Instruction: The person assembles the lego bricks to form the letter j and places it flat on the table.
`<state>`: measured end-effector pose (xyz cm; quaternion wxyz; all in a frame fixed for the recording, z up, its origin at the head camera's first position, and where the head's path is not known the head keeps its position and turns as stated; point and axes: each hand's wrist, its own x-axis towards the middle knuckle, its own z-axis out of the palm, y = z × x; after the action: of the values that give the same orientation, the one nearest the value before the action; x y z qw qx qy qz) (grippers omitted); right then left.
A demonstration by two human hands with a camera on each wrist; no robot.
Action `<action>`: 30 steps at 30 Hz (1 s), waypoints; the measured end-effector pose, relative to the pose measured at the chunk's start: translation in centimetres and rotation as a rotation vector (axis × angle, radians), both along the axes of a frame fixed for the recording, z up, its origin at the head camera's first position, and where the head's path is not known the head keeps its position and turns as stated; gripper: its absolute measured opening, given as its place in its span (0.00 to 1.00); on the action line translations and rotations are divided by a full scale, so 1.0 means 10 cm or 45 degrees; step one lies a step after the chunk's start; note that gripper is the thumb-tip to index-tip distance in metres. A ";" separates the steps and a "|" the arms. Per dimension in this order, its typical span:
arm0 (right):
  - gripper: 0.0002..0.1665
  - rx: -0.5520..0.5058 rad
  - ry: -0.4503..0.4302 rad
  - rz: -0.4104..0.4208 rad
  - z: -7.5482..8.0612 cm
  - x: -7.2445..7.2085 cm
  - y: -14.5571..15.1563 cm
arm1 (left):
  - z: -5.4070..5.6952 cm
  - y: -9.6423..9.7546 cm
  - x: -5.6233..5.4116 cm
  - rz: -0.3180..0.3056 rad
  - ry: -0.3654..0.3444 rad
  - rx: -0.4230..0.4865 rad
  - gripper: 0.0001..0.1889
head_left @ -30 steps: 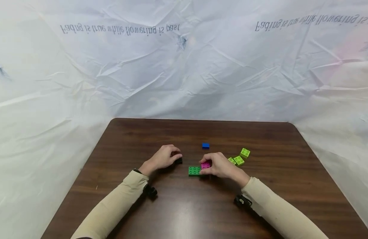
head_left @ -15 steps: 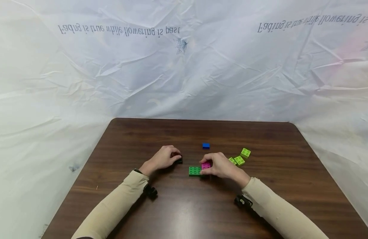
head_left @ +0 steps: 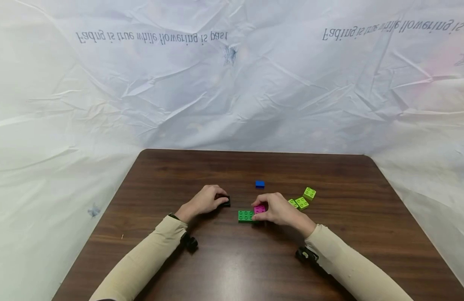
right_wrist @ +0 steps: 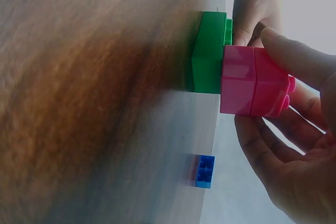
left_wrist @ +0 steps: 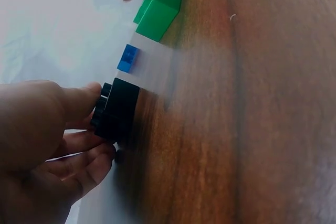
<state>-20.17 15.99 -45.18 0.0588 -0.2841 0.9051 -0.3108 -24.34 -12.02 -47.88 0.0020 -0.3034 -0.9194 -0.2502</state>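
My right hand (head_left: 278,209) pinches a stack of two pink toy bricks (right_wrist: 247,81) between thumb and fingers. The stack is over the right end of a green toy brick (head_left: 245,216), overlapping its studded top in the right wrist view. The green brick lies on the table, studs up. To the left, my left hand (head_left: 205,200) holds a black toy brick (left_wrist: 121,107) low at the table, the thumb by its studs and the other fingers curled behind it. In the head view that hand covers most of the black brick (head_left: 226,203).
A small blue brick (head_left: 260,184) lies beyond the hands, its hollow side showing in the right wrist view. Several lime bricks (head_left: 301,203) lie right of my right hand. The brown wooden table (head_left: 232,255) ends at a white printed sheet (head_left: 247,100) behind.
Hardly anything differs. My left hand has shifted very slightly, showing a little more of the black brick; the right hand stays at the pink bricks.
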 end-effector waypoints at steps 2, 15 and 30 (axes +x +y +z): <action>0.19 -0.003 -0.002 0.005 0.00 0.01 0.01 | 0.00 0.01 0.02 0.002 -0.014 0.005 0.11; 0.19 0.001 -0.018 0.027 -0.01 0.06 0.06 | -0.06 0.06 0.15 0.021 0.009 -0.002 0.13; 0.20 0.020 -0.036 -0.008 0.03 0.02 -0.01 | -0.02 0.02 0.10 0.009 -0.062 -0.046 0.21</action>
<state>-19.96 15.94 -44.91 0.0728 -0.2765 0.9075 -0.3078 -23.37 -11.86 -48.07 -0.0251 -0.2937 -0.9247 -0.2408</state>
